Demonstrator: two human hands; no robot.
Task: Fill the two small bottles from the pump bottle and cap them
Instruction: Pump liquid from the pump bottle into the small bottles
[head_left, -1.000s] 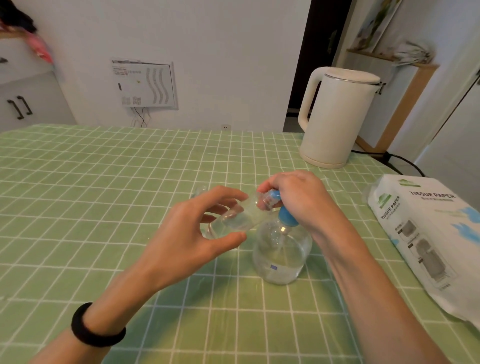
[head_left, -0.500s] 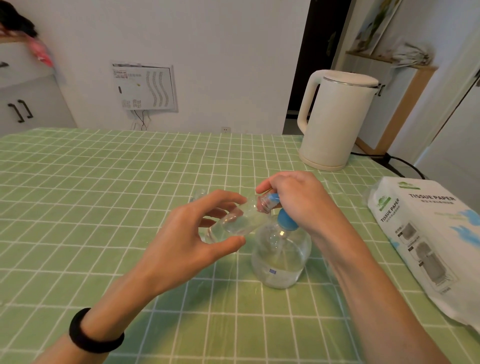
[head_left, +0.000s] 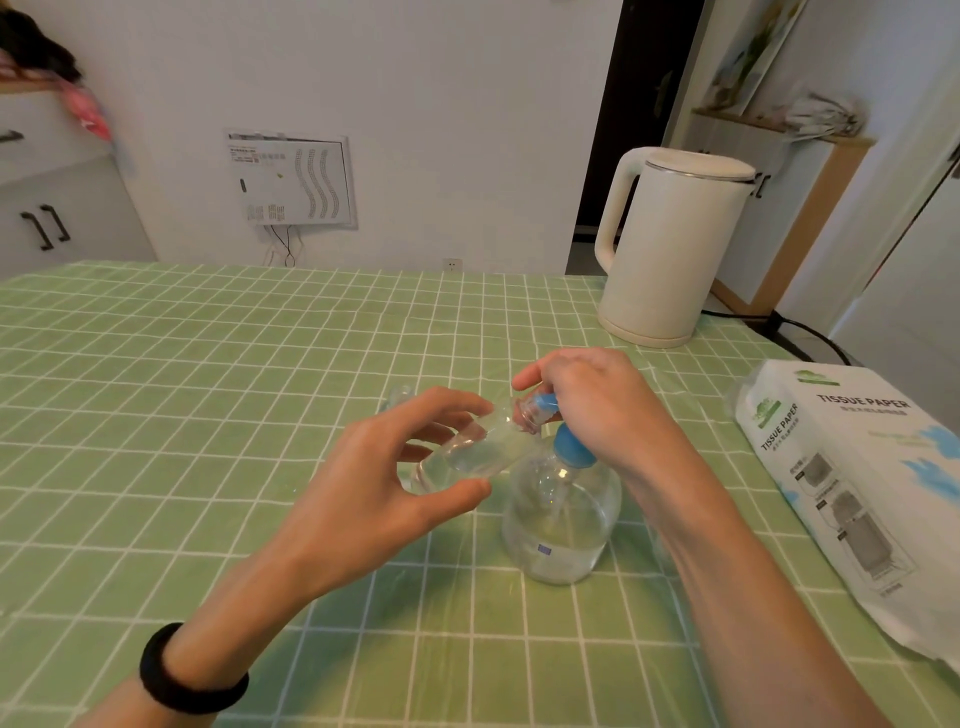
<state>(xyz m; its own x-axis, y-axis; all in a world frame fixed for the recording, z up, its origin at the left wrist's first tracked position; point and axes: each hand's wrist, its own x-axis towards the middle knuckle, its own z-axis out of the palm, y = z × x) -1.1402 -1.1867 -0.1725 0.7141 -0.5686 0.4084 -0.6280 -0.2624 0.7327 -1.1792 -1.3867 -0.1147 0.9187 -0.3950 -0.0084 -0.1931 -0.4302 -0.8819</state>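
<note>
My left hand (head_left: 374, 478) holds a small clear bottle (head_left: 467, 452) tilted on its side, its open neck against the blue nozzle of the pump bottle (head_left: 561, 519). That pump bottle is clear and round with a blue pump head and some liquid at its bottom; it stands on the green checked tablecloth (head_left: 208, 415). My right hand (head_left: 597, 405) rests over the pump head, fingers curled round it. Part of another clear object (head_left: 397, 397) shows just behind my left fingers; what it is I cannot tell.
A cream electric kettle (head_left: 670, 249) stands at the back right with its cord trailing off the table. A pack of tissue paper (head_left: 862, 493) lies along the right edge. A white wall and cabinets are beyond the table's far edge.
Hardly any movement: both hands stay at the pump bottle, and the small bottle's neck remains at the blue nozzle. The camera view has shifted slightly.
</note>
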